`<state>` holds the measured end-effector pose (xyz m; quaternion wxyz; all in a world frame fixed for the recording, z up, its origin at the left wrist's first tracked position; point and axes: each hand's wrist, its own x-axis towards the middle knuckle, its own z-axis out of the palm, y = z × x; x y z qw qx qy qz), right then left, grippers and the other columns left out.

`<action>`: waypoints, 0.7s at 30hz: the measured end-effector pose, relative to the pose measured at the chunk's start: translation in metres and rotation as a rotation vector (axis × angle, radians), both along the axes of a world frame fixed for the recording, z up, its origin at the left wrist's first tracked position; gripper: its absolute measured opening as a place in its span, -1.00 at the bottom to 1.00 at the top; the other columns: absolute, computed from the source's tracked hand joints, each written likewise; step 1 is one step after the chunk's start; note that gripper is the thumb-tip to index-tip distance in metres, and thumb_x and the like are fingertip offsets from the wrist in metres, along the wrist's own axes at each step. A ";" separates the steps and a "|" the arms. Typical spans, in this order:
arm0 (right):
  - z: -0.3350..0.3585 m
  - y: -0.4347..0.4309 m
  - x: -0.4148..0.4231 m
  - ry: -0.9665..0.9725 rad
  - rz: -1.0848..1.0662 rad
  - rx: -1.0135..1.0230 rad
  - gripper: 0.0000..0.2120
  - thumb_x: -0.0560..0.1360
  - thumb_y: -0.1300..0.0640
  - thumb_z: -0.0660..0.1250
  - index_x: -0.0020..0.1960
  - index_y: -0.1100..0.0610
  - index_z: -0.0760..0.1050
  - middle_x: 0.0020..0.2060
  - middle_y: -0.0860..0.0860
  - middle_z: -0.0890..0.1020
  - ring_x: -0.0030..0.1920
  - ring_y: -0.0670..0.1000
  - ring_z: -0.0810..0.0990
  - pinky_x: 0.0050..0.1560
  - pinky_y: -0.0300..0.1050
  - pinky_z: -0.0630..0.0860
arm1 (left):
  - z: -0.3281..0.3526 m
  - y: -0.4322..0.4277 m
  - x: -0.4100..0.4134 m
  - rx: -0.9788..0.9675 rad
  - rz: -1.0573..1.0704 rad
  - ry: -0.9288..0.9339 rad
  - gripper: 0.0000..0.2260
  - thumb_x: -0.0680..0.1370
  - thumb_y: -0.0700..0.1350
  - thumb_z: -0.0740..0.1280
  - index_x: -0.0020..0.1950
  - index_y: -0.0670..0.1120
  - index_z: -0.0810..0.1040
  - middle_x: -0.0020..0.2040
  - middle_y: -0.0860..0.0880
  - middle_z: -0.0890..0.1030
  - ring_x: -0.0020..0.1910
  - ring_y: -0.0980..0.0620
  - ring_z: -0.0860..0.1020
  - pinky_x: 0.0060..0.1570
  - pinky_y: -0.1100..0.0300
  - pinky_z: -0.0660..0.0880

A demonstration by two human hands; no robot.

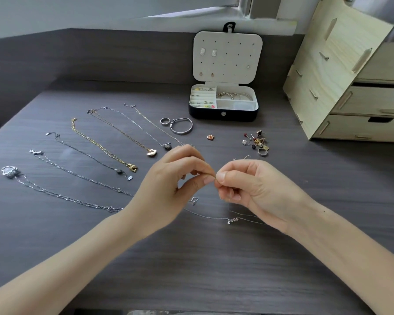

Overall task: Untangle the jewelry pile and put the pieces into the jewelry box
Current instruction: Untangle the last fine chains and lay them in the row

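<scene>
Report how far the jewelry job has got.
Done: necklaces lie separated in a row; the jewelry box holds bracelets and small pieces. In hand: left hand and right hand pinch a fine chain. Left: the necklaces, bangle and small earring pile sit outside the box.

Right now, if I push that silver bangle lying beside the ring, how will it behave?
The bangle looks like a rigid metal hoop, so it should keep its shape. Lying flat on the smooth table, it would probably slide rather than roll. It seems thin, so likely light.
</scene>
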<state>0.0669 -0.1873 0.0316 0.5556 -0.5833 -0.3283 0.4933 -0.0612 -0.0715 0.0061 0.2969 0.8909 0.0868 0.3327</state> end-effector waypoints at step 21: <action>-0.014 -0.002 -0.001 0.327 0.131 0.003 -0.85 0.39 0.22 0.30 -0.33 0.19 0.58 -0.44 0.07 0.53 -0.42 -0.06 0.43 -0.41 -0.28 0.41 | -0.005 -0.005 -0.005 0.132 0.049 -0.065 -0.81 0.58 -0.15 0.22 -0.12 -0.20 0.56 -0.14 0.04 0.42 -0.18 0.13 0.32 -0.08 0.38 0.29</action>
